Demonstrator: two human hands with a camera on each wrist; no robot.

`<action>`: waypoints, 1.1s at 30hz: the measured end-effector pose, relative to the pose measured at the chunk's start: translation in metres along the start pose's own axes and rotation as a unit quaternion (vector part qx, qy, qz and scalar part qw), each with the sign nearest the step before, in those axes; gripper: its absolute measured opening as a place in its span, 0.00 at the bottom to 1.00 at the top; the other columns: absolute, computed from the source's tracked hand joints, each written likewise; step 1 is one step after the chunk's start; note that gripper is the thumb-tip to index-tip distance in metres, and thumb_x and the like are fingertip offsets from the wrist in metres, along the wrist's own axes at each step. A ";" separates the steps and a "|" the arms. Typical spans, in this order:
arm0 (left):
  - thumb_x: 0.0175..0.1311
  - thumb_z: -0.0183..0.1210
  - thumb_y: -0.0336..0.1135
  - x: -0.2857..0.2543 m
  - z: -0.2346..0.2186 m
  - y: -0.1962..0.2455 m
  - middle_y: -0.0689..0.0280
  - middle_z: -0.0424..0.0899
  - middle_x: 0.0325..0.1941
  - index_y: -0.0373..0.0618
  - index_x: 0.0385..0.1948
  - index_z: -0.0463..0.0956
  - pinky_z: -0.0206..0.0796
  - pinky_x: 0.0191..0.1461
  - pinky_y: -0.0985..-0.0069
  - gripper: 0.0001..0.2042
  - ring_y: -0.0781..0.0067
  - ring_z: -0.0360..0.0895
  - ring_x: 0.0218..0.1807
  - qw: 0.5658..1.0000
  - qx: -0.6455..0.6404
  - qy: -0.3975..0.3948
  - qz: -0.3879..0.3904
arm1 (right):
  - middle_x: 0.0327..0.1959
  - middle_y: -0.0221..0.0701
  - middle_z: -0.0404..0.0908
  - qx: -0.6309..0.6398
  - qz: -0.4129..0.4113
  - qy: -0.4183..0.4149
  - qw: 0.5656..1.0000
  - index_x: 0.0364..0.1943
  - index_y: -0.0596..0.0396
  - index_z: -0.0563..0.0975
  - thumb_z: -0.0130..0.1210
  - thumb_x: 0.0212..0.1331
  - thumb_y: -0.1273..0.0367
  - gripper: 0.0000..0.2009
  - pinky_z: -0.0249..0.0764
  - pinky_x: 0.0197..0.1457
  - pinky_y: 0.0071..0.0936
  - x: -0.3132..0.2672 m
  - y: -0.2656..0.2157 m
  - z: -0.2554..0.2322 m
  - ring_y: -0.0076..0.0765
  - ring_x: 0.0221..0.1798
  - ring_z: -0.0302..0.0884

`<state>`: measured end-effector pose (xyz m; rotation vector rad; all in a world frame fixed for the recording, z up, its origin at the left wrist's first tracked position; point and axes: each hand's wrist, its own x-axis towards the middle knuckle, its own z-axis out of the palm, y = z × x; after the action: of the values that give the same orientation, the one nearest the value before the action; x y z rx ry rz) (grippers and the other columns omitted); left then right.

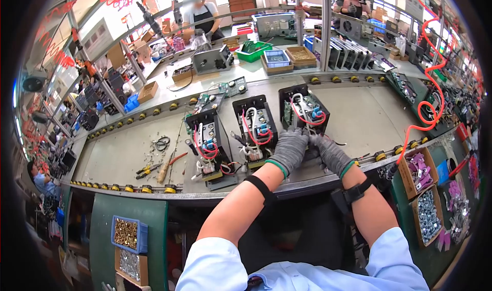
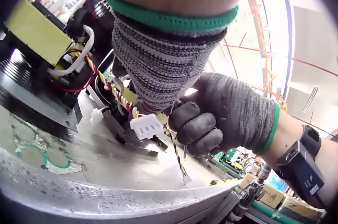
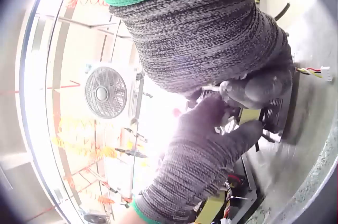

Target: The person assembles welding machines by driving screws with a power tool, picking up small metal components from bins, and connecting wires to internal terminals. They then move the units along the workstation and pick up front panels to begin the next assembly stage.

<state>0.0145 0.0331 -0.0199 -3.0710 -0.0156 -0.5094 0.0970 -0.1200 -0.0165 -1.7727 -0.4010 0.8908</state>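
Three black units with white and red wires stand in a row: left unit (image 1: 207, 142), middle unit (image 1: 256, 129), right unit (image 1: 305, 109). Both grey-gloved hands meet at the right unit's near end. The left hand (image 1: 290, 150) reaches in with its fingertips among the parts, beside a yellow block (image 3: 251, 114); its hold is hidden. The right hand (image 1: 330, 155) has curled fingers (image 2: 198, 129) and pinches a small white cable piece (image 3: 211, 88). A white connector (image 2: 147, 127) on twisted coloured wires hangs below the left hand (image 2: 163, 65).
Pliers (image 1: 148, 170) and a screwdriver (image 1: 165, 170) lie left of the units. Circuit boards (image 1: 210, 101) lie behind them. A red coiled hose (image 1: 423, 111) hangs at right, by boxes of small parts (image 1: 428, 214). Another person (image 1: 202, 19) stands across the bench.
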 end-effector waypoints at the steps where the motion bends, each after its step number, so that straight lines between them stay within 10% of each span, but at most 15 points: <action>1: 0.58 0.61 0.30 0.001 -0.004 0.002 0.56 0.83 0.51 0.44 0.55 0.78 0.73 0.58 0.59 0.20 0.55 0.79 0.58 0.999 0.019 -0.045 -0.014 | 0.24 0.23 0.70 0.031 -0.023 0.016 0.999 0.38 0.46 0.76 0.53 0.68 0.43 0.21 0.66 0.21 0.23 -0.013 -0.009 0.009 0.21 0.21 0.68; 8: 0.60 0.60 0.30 0.007 0.009 -0.002 0.54 0.82 0.51 0.43 0.52 0.78 0.74 0.58 0.59 0.17 0.52 0.80 0.56 0.998 -0.040 0.010 -0.037 | 0.24 0.20 0.74 0.275 0.053 0.001 0.960 0.35 0.42 0.75 0.51 0.70 0.45 0.19 0.66 0.22 0.26 -0.003 -0.010 0.026 0.22 0.21 0.69; 10: 0.60 0.60 0.30 0.011 -0.002 0.001 0.53 0.83 0.48 0.43 0.51 0.77 0.76 0.56 0.58 0.16 0.52 0.81 0.54 0.997 -0.044 -0.033 -0.051 | 0.19 0.18 0.72 0.473 -0.031 -0.096 0.875 0.33 0.38 0.75 0.52 0.72 0.49 0.14 0.60 0.18 0.24 0.001 -0.006 0.027 0.23 0.15 0.63; 12: 0.58 0.61 0.31 0.011 -0.004 0.002 0.53 0.82 0.48 0.43 0.50 0.77 0.76 0.56 0.58 0.16 0.52 0.81 0.53 0.996 -0.047 -0.048 -0.052 | 0.18 0.17 0.69 0.446 0.012 -0.024 0.895 0.33 0.38 0.75 0.51 0.73 0.50 0.14 0.58 0.16 0.23 0.012 0.000 0.025 0.23 0.15 0.62; 16: 0.57 0.62 0.31 0.008 -0.011 0.003 0.53 0.82 0.48 0.42 0.48 0.78 0.75 0.56 0.56 0.16 0.51 0.80 0.55 0.997 -0.058 -0.026 -0.036 | 0.18 0.18 0.71 0.466 -0.033 -0.170 0.867 0.34 0.41 0.75 0.48 0.76 0.53 0.14 0.58 0.16 0.23 0.006 0.016 0.009 0.21 0.15 0.62; 18: 0.60 0.61 0.35 0.015 -0.015 0.002 0.53 0.83 0.46 0.41 0.46 0.79 0.75 0.55 0.55 0.14 0.50 0.81 0.51 0.997 -0.065 -0.028 -0.029 | 0.22 0.20 0.74 0.334 -0.051 -0.071 0.939 0.40 0.45 0.78 0.50 0.75 0.52 0.14 0.63 0.19 0.22 -0.016 0.020 0.001 0.20 0.18 0.66; 24: 0.67 0.57 0.42 0.021 0.000 0.006 0.54 0.84 0.38 0.44 0.39 0.82 0.76 0.47 0.53 0.12 0.51 0.84 0.44 0.998 -0.023 0.016 -0.056 | 0.26 0.21 0.78 0.254 -0.066 -0.185 0.947 0.52 0.54 0.82 0.60 0.68 0.53 0.20 0.72 0.29 0.22 -0.027 0.033 -0.028 0.20 0.27 0.75; 26: 0.67 0.57 0.41 0.022 0.006 0.004 0.54 0.84 0.37 0.44 0.37 0.82 0.76 0.46 0.53 0.11 0.50 0.84 0.43 0.998 -0.020 0.019 -0.058 | 0.26 0.24 0.80 -0.018 -0.146 -0.122 0.982 0.47 0.58 0.84 0.62 0.67 0.53 0.21 0.71 0.31 0.23 -0.018 0.029 -0.023 0.20 0.29 0.74; 33: 0.63 0.60 0.38 0.020 0.015 0.005 0.54 0.84 0.34 0.45 0.34 0.81 0.76 0.44 0.52 0.08 0.49 0.84 0.40 0.994 -0.027 0.070 -0.074 | 0.38 0.44 0.88 -0.214 -0.345 0.086 0.910 0.45 0.62 0.84 0.65 0.62 0.67 0.13 0.79 0.48 0.37 0.019 0.053 -0.011 0.42 0.39 0.85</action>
<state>0.0383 0.0291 -0.0278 -3.0932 -0.2314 -0.7433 0.1102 -0.1352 -0.0702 -1.8728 -1.0869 0.1405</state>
